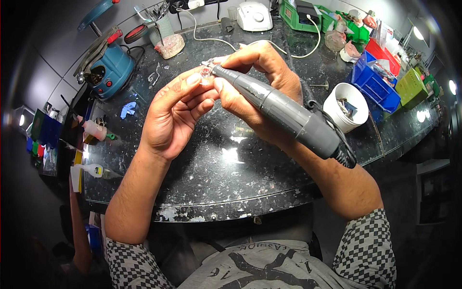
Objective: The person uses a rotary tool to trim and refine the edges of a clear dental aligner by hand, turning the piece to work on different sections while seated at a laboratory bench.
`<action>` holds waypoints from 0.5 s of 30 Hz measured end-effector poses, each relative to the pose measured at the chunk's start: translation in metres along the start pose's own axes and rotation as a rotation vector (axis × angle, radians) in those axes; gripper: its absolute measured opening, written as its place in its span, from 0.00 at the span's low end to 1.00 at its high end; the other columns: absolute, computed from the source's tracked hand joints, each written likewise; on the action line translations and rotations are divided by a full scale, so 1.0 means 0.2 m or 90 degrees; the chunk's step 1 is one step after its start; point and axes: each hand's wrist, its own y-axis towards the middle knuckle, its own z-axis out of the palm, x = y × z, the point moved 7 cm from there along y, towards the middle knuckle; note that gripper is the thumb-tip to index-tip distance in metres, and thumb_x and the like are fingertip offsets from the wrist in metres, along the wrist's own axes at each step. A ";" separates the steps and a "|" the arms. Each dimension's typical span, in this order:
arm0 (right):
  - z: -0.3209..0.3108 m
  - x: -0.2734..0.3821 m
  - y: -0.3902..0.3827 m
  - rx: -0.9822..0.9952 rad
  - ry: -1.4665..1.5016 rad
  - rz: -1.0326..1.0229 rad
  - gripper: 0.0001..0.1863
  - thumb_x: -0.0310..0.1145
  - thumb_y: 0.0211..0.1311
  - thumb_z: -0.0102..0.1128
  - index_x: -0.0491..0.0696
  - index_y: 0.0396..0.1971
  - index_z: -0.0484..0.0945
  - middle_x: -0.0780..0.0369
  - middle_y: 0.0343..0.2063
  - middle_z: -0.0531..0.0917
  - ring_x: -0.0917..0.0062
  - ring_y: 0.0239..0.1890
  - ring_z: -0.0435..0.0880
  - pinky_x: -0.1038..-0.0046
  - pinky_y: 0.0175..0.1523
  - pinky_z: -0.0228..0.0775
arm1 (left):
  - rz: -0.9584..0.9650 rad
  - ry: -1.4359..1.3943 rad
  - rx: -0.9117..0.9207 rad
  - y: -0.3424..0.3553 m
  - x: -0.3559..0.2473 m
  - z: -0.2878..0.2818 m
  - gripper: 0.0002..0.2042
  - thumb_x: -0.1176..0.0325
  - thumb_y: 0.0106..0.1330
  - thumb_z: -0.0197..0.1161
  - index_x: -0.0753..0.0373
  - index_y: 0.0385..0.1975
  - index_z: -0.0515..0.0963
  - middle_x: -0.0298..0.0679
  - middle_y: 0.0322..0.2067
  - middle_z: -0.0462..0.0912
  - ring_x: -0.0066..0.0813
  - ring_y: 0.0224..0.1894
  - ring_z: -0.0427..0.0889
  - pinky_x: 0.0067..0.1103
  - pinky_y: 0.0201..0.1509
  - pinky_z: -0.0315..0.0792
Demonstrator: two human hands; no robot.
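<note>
My right hand (260, 82) is wrapped around a dark grey rotary handpiece (274, 106), whose cord runs off its rear end near my right forearm. The handpiece's narrow tip points to the upper left and reaches a small clear and reddish piece (205, 73). My left hand (175, 106) pinches that piece between thumb and fingertips, the other fingers curled below. Both hands meet above the dark, speckled workbench (216, 178). Whether the tip touches the piece is too small to tell.
A white bucket (345, 108) with small scraps stands right of my right hand, beside blue bins (373, 84). A blue machine (109, 67) sits at the left. At the back are a white control box (254, 17), a tool cup (161, 33) and a stone-like block (169, 46).
</note>
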 end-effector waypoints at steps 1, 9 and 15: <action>0.00 0.00 0.00 -0.001 -0.002 -0.012 0.13 0.27 0.56 0.70 0.45 0.40 0.76 0.60 0.38 0.82 0.80 0.42 0.82 0.76 0.49 0.75 | 0.001 -0.008 0.004 0.00 0.00 -0.01 0.18 0.69 0.72 0.56 0.73 0.56 0.72 0.49 0.45 0.83 0.32 0.46 0.85 0.23 0.51 0.82; -0.01 0.00 0.00 -0.005 -0.003 -0.021 0.13 0.27 0.55 0.69 0.45 0.39 0.77 0.61 0.38 0.82 0.80 0.40 0.81 0.76 0.48 0.75 | -0.001 0.001 -0.008 0.00 0.00 -0.02 0.18 0.68 0.71 0.57 0.73 0.55 0.72 0.50 0.45 0.84 0.33 0.47 0.85 0.24 0.52 0.82; -0.02 0.02 0.01 -0.011 -0.022 -0.012 0.13 0.28 0.54 0.69 0.45 0.39 0.77 0.61 0.36 0.82 0.80 0.40 0.81 0.75 0.50 0.74 | -0.003 -0.006 0.007 0.00 0.00 0.00 0.18 0.69 0.72 0.56 0.73 0.56 0.72 0.49 0.45 0.84 0.32 0.46 0.85 0.23 0.52 0.82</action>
